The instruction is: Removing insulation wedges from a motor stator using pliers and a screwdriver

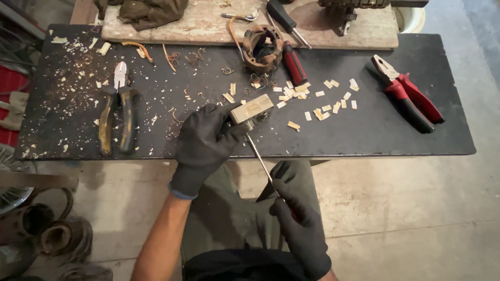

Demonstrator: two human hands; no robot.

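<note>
At the desk's [364,140] six o'clock edge, the gloved left hand [203,143] gripped a small metal block [251,110], seemingly stiff, heavy, best clasped by its flat sides; the right hand [299,221] clenched a screwdriver [260,162].

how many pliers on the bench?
2. Yellow-and-black-handled pliers lie on the left of the black bench, left of the left hand. Red-handled pliers lie at the right end. More could be hidden under the cloth at the back.
</note>
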